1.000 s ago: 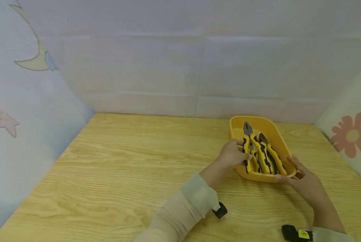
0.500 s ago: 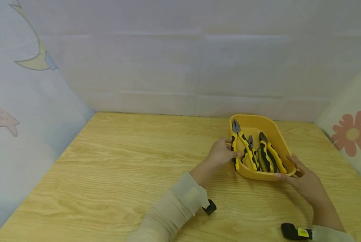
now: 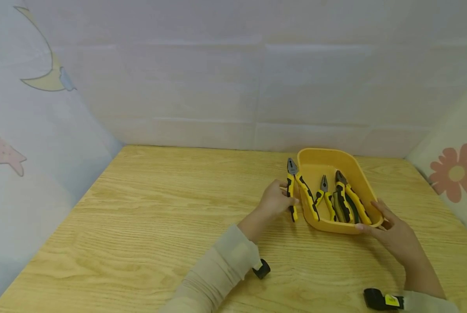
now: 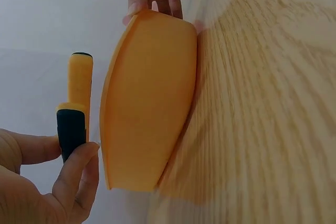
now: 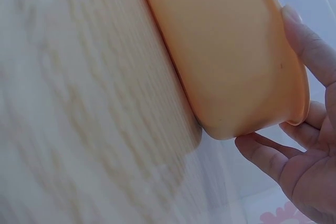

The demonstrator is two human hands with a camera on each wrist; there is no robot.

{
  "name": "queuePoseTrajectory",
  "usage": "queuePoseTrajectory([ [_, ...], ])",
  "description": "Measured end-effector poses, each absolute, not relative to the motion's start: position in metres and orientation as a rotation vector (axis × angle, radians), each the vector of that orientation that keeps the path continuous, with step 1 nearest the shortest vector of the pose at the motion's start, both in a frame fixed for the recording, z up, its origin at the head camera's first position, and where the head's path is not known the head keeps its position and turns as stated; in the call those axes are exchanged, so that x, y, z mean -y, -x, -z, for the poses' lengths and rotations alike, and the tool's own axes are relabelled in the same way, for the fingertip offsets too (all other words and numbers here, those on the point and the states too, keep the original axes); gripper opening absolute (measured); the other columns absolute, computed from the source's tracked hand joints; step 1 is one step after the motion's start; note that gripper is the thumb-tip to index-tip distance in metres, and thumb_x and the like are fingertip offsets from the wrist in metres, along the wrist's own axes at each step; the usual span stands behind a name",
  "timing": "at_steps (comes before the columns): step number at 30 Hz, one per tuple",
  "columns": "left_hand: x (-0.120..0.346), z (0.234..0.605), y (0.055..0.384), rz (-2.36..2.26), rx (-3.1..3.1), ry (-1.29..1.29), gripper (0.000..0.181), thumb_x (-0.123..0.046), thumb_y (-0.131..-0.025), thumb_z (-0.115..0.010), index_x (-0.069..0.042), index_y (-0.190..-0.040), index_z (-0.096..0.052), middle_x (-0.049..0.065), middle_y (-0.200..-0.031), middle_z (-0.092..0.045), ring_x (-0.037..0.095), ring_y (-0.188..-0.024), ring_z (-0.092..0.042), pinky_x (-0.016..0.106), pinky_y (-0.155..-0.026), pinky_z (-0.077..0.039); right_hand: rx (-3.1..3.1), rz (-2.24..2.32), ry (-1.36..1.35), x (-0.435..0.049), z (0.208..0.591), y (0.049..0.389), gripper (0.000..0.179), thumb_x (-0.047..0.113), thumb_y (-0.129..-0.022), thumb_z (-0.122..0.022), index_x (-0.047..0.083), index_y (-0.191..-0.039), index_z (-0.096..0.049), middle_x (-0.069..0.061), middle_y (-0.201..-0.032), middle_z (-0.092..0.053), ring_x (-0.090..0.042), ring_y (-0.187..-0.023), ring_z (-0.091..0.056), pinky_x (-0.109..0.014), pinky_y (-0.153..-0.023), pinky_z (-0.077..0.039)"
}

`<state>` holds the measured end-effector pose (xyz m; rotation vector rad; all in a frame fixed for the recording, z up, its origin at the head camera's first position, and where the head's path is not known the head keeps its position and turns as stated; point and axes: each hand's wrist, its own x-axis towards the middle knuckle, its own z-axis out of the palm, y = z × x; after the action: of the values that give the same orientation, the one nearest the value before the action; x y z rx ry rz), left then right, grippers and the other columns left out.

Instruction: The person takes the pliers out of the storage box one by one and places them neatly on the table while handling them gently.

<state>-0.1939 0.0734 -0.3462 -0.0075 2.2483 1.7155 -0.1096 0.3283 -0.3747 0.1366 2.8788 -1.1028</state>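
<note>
My left hand (image 3: 273,201) pinches one handle of a pair of combination pliers (image 3: 290,187) with yellow-and-black grips, handles spread and grey head pointing away. They are raised at the left rim of a yellow plastic bin (image 3: 364,180), the other handle overlapping that rim. In the left wrist view the handle ends (image 4: 79,80) stand apart from the bin wall (image 4: 147,98). My right hand (image 3: 395,241) grips the bin's near right corner, thumb at the rim (image 5: 296,98). Inside lie smaller pliers (image 3: 324,184), more pliers (image 3: 358,204) and dark green handles partly hidden beneath.
The bin stands on a wood-grain table (image 3: 159,217), toward its back right. A pale sheeted wall (image 3: 202,95) rises behind the table, with printed sheets at both sides. Black straps (image 3: 261,269) are on both wrists.
My left hand has moved left with the combination pliers, from over the bin's inside to its left rim. The smaller pliers now show uncovered. My right hand stays at the corner.
</note>
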Motion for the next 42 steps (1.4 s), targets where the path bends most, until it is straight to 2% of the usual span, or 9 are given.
queuePoseTrajectory([
  [6, -0.067, 0.352, 0.197, -1.651, -2.301, -0.008, 0.046, -0.001, -0.072, -0.067, -0.003, -0.114, -0.046, 0.003, -0.077, -0.051, 0.014, -0.062, -0.053, 0.027, -0.057, -0.045, -2.868, 1.094, -0.152, -0.327, 0.373, 0.109, 0.080, 0.039, -0.083, -0.054, 0.017, -0.138, 0.000, -0.001, -0.140, 0.013, -0.054, -0.111, -0.022, -0.063, -0.076, -0.029],
  [21, -0.063, 0.366, 0.204, -1.643, -2.291, 0.040, 0.043, 0.003, -0.074, -0.064, -0.002, -0.113, -0.044, 0.007, -0.080, -0.051, 0.017, -0.062, -0.055, 0.029, -0.057, -0.048, -2.879, 1.093, -0.145, -0.329, 0.373, 0.112, 0.083, 0.043, -0.082, -0.054, 0.017, -0.138, 0.001, -0.006, -0.141, 0.012, -0.054, -0.110, -0.023, -0.063, -0.075, -0.030],
  [28, -0.065, 0.369, 0.205, -1.621, -2.291, 0.058, 0.042, 0.003, -0.075, -0.063, -0.001, -0.113, -0.044, 0.008, -0.080, -0.051, 0.017, -0.061, -0.055, 0.028, -0.056, -0.049, -2.863, 1.120, -0.129, -0.328, 0.373, 0.112, 0.082, 0.040, -0.083, -0.054, 0.018, -0.138, 0.001, -0.002, -0.140, 0.013, -0.054, -0.111, -0.022, -0.063, -0.076, -0.028],
  [35, -0.064, 0.373, 0.205, -1.584, -2.322, 0.036, 0.045, 0.001, -0.076, -0.063, 0.000, -0.116, -0.042, 0.012, -0.093, -0.052, 0.017, -0.061, -0.054, 0.027, -0.054, -0.048, -2.857, 1.139, -0.130, -0.329, 0.373, 0.112, 0.082, 0.039, -0.083, -0.055, 0.019, -0.138, 0.002, 0.005, -0.138, 0.015, -0.053, -0.112, -0.022, -0.063, -0.077, -0.027],
  [42, -0.065, 0.375, 0.206, -1.567, -2.330, 0.045, 0.040, 0.003, -0.076, -0.063, 0.002, -0.112, -0.044, 0.014, -0.096, -0.051, 0.018, -0.064, -0.052, 0.027, -0.053, -0.048, -2.856, 1.137, -0.147, -0.329, 0.373, 0.110, 0.082, 0.041, -0.082, -0.054, 0.019, -0.138, 0.002, 0.000, -0.139, 0.014, -0.054, -0.112, -0.022, -0.064, -0.076, -0.026],
])
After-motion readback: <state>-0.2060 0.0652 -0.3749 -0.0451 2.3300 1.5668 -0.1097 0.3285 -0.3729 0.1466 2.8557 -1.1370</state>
